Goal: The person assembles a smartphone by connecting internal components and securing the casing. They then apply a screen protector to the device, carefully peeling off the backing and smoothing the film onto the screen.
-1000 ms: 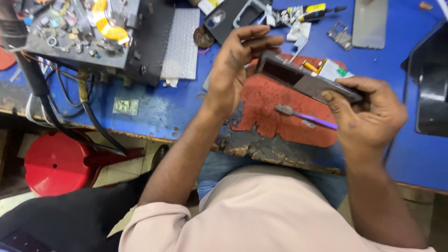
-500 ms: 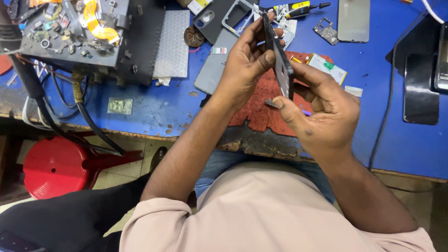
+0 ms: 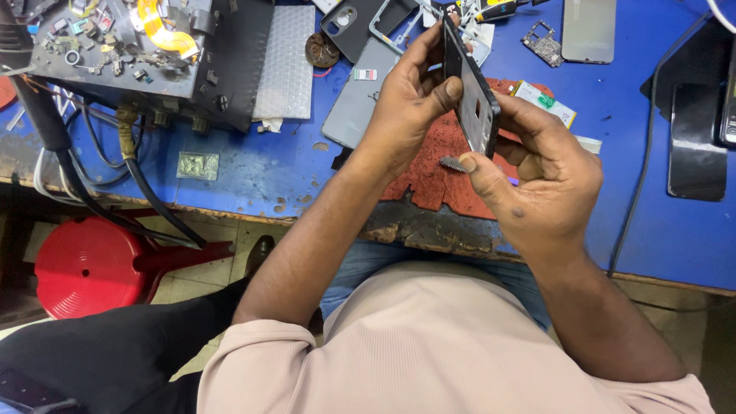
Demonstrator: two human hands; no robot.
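Both hands clamp a dark phone frame (image 3: 469, 92) on edge above the tabletop (image 3: 253, 165). The left hand (image 3: 410, 103) pinches its near side at 9 o'clock; the right hand (image 3: 548, 180) grips the lower end at 4 o'clock, with a small tool (image 3: 454, 163) tucked under its fingers. The frame looks thin, stiff and light, likely fragile, best held by its edges. Outward lie a worn red mat (image 3: 433, 172), a grey back cover (image 3: 360, 100), and a red stool (image 3: 88, 264) at 8 o'clock.
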